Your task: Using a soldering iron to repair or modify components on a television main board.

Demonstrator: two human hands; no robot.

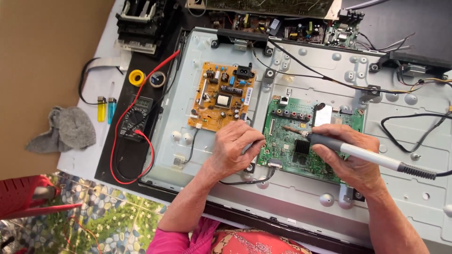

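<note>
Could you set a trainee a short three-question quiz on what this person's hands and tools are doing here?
1. True or false: the right hand holds a grey-handled soldering iron.
2. Which board lies under the iron's tip: the tan power board or the green circuit board?
3. What colour are the leads of the black multimeter?

Key: 1 true. 2 the green circuit board. 3 red.

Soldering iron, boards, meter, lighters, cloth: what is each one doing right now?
Soldering iron: gripped in right hand, tip over green board.
Left hand: resting at green board's left edge.
Orange board: mounted flat, untouched.
Multimeter: lying flat, red lead plugged in.
Lighters: lying side by side.
Grey cloth: crumpled.
</note>
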